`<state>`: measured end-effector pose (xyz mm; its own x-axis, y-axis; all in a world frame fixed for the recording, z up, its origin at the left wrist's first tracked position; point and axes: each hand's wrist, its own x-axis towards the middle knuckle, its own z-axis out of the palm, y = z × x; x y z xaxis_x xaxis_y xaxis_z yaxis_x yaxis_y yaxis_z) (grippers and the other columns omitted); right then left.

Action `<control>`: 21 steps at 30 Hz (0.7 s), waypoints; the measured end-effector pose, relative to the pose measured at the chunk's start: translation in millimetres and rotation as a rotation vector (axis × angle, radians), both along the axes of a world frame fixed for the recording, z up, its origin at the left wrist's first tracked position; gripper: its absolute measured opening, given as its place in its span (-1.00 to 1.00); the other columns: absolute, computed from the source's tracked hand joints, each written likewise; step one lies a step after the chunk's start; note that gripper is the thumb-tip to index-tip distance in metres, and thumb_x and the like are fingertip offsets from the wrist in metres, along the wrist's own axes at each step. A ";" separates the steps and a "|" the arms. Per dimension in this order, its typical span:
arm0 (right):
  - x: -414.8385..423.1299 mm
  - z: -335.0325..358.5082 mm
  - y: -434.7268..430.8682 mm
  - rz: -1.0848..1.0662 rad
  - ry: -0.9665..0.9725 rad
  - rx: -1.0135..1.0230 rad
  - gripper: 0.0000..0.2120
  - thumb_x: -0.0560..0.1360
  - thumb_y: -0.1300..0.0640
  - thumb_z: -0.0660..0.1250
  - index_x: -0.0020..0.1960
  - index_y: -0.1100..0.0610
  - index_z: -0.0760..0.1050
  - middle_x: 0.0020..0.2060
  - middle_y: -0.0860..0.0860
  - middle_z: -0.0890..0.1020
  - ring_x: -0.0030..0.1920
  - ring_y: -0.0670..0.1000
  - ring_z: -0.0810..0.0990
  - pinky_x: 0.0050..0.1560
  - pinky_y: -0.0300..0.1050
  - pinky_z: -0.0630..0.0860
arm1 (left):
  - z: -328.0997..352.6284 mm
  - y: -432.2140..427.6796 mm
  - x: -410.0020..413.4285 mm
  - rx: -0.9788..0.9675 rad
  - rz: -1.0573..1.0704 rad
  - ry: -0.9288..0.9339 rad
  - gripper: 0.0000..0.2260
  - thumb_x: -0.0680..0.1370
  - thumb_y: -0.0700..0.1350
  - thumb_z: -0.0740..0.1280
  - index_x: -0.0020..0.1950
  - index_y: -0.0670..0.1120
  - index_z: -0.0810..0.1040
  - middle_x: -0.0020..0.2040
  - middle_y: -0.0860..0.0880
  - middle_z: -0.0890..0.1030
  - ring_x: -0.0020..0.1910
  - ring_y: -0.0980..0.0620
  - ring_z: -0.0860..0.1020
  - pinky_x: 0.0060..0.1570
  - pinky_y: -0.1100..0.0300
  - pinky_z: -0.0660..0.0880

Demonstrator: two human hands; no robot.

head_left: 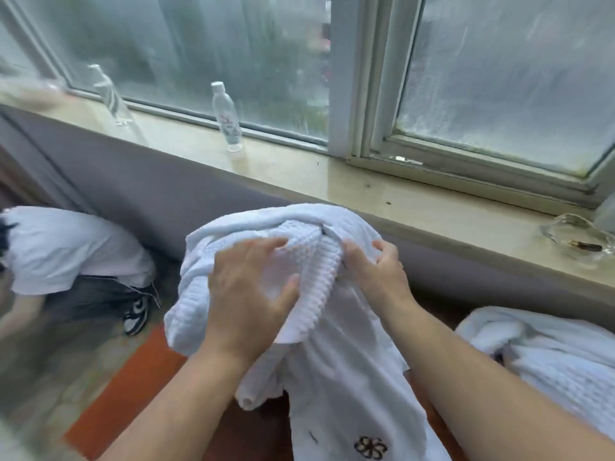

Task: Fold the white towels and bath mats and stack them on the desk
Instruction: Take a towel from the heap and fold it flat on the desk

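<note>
A crumpled white bath mat (pixel 309 261) with a waffle weave is held up in front of me, bunched together with smoother white towel cloth (pixel 349 377) that hangs down toward the bottom edge and bears a dark flower mark. My left hand (pixel 253 287) lies spread on the front of the waffle cloth, thumb pressing into a fold. My right hand (pixel 376 264) pinches the upper edge of the bundle with curled fingers. A second heap of white towels (pixel 539 354) lies at the lower right.
A stone window sill (pixel 299 171) runs behind, carrying two clear plastic bottles (pixel 228 116) (pixel 109 94) and a glass ashtray (pixel 579 239) at the right. Another person in a white shirt (pixel 73 247) crouches on the floor at left. Red-orange carpet (pixel 133 387) shows below.
</note>
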<state>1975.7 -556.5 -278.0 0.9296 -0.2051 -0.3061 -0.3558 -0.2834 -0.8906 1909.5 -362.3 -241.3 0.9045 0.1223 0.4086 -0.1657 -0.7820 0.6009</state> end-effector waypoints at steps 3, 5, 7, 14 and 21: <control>16.7 -0.8 19.0 0.183 0.099 -0.082 0.36 -0.06 -0.66 0.37 0.60 -0.12 0.04 0.50 -0.08 0.33 0.48 0.07 0.31 0.35 -0.02 0.31 | -15.8 34.9 22.9 -0.118 0.077 0.483 0.07 0.18 0.50 0.42 0.59 0.28 0.05 0.57 0.04 0.14 0.55 -0.06 0.08 0.53 -0.10 0.12; 27.8 -6.1 28.0 0.285 0.150 -0.105 0.44 -0.11 -0.56 0.53 0.60 -0.12 -0.01 0.44 -0.10 0.38 0.42 0.05 0.37 0.33 -0.03 0.37 | -31.7 44.9 36.2 -0.028 -0.027 0.710 0.27 0.01 0.59 0.35 0.59 0.30 -0.17 0.59 0.01 0.10 0.56 -0.08 0.06 0.51 -0.18 0.15; 34.5 -13.7 32.1 0.284 0.131 -0.089 0.29 -0.04 -0.40 0.62 0.55 -0.05 0.15 0.34 -0.09 0.51 0.31 0.04 0.51 0.33 0.07 0.48 | -46.2 47.2 48.7 0.101 -0.014 0.725 0.23 -0.02 0.63 0.27 0.55 0.32 -0.14 0.51 -0.02 0.19 0.50 -0.11 0.14 0.41 -0.25 0.25; 29.0 -25.5 29.3 0.257 -0.023 0.113 -0.68 0.30 -0.05 0.52 0.04 -0.06 0.65 -0.08 -0.03 0.75 -0.06 0.00 0.74 -0.03 0.02 0.66 | -71.2 39.5 56.8 0.203 -0.017 0.479 -0.35 0.29 0.62 0.11 0.11 0.15 0.26 0.07 0.14 0.41 0.14 0.02 0.38 0.06 -0.03 0.24; -5.7 -7.4 22.5 0.255 -0.035 0.323 -0.72 0.36 0.08 0.55 0.05 0.11 0.66 -0.05 0.13 0.74 -0.01 0.22 0.73 0.00 0.23 0.64 | -58.4 52.5 39.9 -0.015 -0.079 0.389 -0.63 0.46 0.30 0.35 0.13 0.11 0.57 0.02 0.03 0.69 0.05 -0.12 0.61 0.03 -0.02 0.50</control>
